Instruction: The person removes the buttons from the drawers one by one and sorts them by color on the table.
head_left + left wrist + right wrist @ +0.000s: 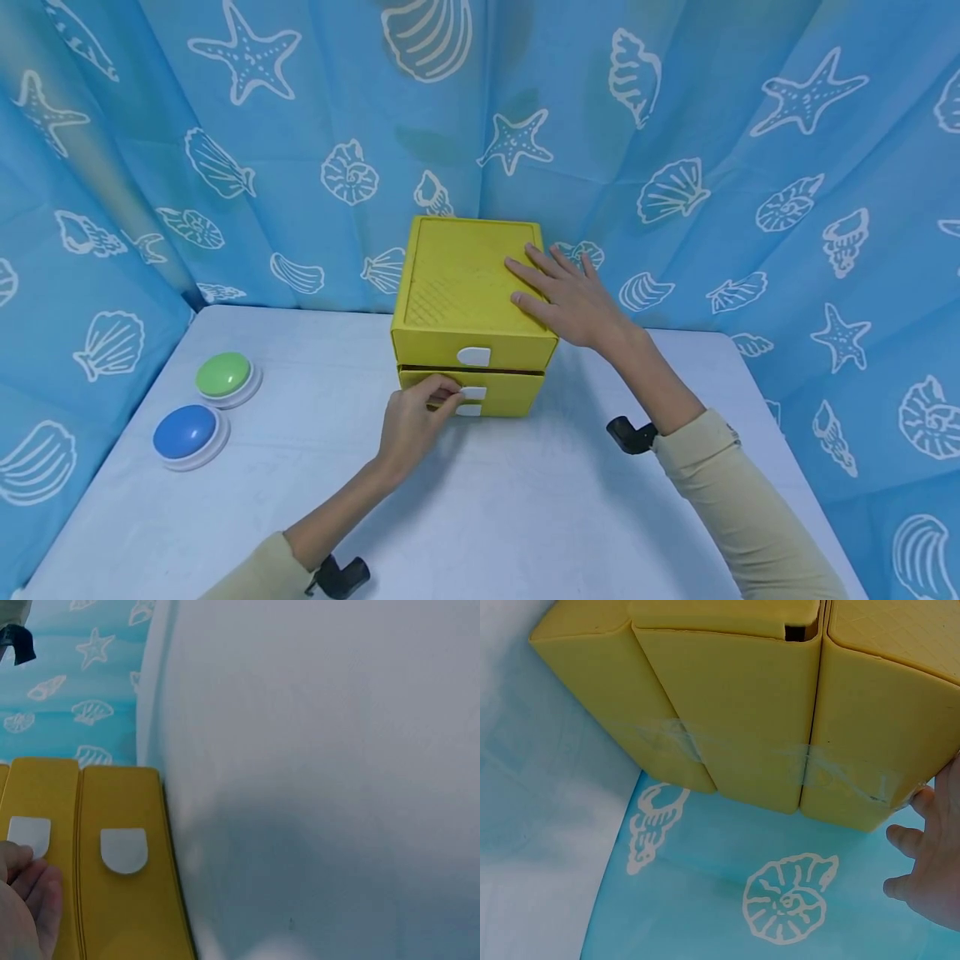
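A yellow drawer unit (472,275) with stacked drawers stands near the back of the table. Each drawer front carries a white tab handle. My left hand (411,423) pinches the tab of the middle drawer (510,392), and a dark gap shows along that drawer's top edge. In the left wrist view, the thumb lies on this white tab (31,831), beside the lowest drawer's tab (124,851). My right hand (576,302) rests with spread fingers on the unit's top right edge. Clear tape (840,776) runs across the side in the right wrist view.
A green push button (223,375) and a blue push button (184,432), both on white bases, stand at the table's left. The white tabletop (525,517) meets a blue shell-patterned curtain (315,217) at the back and sides.
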The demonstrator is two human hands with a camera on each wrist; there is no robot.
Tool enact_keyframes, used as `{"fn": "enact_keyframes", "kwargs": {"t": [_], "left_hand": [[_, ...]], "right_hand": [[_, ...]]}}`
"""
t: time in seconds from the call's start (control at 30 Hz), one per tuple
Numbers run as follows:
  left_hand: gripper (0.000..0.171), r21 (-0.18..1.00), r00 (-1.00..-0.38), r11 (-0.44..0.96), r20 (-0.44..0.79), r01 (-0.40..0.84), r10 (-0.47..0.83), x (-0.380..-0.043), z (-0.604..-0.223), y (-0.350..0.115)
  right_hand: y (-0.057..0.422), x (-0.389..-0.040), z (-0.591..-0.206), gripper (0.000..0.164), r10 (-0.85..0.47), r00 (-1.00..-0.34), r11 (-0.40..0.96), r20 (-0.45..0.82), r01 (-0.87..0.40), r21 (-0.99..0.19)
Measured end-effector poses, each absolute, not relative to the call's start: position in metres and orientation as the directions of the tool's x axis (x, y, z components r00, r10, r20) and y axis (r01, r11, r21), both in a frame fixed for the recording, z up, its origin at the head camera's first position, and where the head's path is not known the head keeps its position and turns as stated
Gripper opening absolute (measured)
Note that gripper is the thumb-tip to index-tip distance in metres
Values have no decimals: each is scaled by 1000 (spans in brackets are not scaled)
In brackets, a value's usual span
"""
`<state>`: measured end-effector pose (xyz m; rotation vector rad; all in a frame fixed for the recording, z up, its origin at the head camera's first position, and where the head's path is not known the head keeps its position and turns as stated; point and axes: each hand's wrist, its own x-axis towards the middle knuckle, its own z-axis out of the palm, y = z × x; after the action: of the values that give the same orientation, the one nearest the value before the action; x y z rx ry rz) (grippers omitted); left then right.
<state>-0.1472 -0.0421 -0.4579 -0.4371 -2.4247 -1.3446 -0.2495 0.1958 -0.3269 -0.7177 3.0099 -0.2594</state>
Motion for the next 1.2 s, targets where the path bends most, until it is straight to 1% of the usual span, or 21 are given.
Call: {"fn": "enact_keyframes", "kwargs": {"t": [0.13,0.43,0.83,1.0,1.2], "left_hand": [[7,733,-884,517,454,442,112,-139,-459,-43],[10,740,-880,500,463,450,105,-115,-461,-46],[16,731,-854,472,512,492,96,-79,-467,-46],[22,707,-829,476,551,523,91,-67,-472,-46],[24,674,-794,476,600,565,93,-55,-476,-45]], "right_hand": [[196,-249,-327,64,-448,-894,880,-4,-440,-177],[194,-249,-326,64,-444,-896,882,-2,-436,-178],[194,-248,-324,64,-448,-894,878,-4,-439,-188],[194,-248,-325,64,-448,-894,878,-2,-439,-190],[195,-248,-325,65,-447,-894,878,-5,-438,-195]]}}
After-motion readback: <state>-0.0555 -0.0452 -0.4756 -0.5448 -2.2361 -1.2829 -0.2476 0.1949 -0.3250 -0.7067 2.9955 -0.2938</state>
